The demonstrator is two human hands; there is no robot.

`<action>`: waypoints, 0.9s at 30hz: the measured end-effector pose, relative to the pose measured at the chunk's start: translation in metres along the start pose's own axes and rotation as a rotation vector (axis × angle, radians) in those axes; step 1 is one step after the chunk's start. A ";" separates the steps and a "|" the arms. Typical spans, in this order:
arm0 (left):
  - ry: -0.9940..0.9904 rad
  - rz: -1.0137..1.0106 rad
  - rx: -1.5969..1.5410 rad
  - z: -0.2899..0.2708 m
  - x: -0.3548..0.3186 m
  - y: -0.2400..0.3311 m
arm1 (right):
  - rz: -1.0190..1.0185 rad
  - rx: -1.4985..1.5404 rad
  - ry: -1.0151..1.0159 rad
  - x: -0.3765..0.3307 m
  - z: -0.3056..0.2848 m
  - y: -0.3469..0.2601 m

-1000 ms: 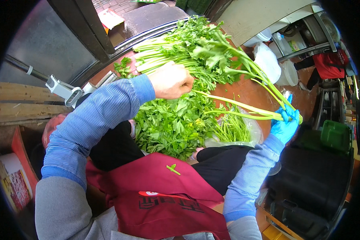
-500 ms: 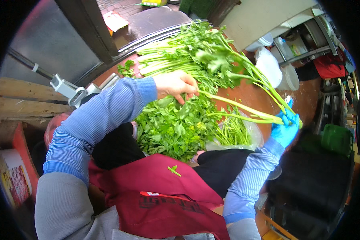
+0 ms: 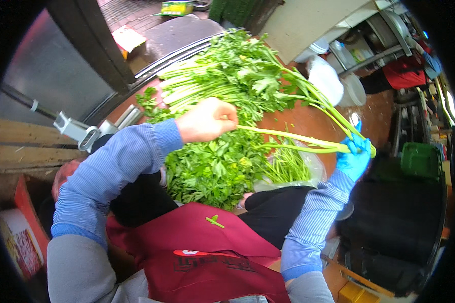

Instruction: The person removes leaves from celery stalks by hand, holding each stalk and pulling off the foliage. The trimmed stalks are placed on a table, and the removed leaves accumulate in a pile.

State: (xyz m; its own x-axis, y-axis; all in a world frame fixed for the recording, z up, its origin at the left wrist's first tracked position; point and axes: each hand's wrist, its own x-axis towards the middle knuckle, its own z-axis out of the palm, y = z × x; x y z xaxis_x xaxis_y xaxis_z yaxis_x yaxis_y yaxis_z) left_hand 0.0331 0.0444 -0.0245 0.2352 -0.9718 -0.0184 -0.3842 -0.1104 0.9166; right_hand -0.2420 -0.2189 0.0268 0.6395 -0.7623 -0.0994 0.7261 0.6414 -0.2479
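My right hand, in a blue glove, is closed round the base of a bunch of celery, whose leafy tops reach back to the far pile. One pale stalk of it stretches left to my bare left hand. The fingers there are curled closed at the stalk's thin end. Below my left hand lies a heap of loose celery leaves. Thin green stems lie in a clear plastic bag beside it. Farther off is a large pile of leafy celery.
A cut stem piece lies on my dark red apron. White tubs stand by a shelf at the far right. A green bin is at right; another person is behind. A doorway edge borders the pile.
The whole view has shifted slightly. My left hand has curled tighter and sits a little farther from my right hand. The right hand keeps its hold on the celery.
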 end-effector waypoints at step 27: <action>0.075 0.417 0.146 -0.004 0.032 0.026 | 0.274 -0.282 -0.127 0.009 0.020 0.074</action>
State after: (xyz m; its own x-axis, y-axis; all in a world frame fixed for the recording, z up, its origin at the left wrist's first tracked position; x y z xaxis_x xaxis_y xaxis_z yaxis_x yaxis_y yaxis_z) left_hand 0.0345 0.0116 0.0010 0.0951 -0.9223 0.3745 -0.5809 0.2541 0.7733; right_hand -0.1779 -0.1765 0.0266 0.8385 -0.5384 -0.0835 0.4378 0.7570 -0.4850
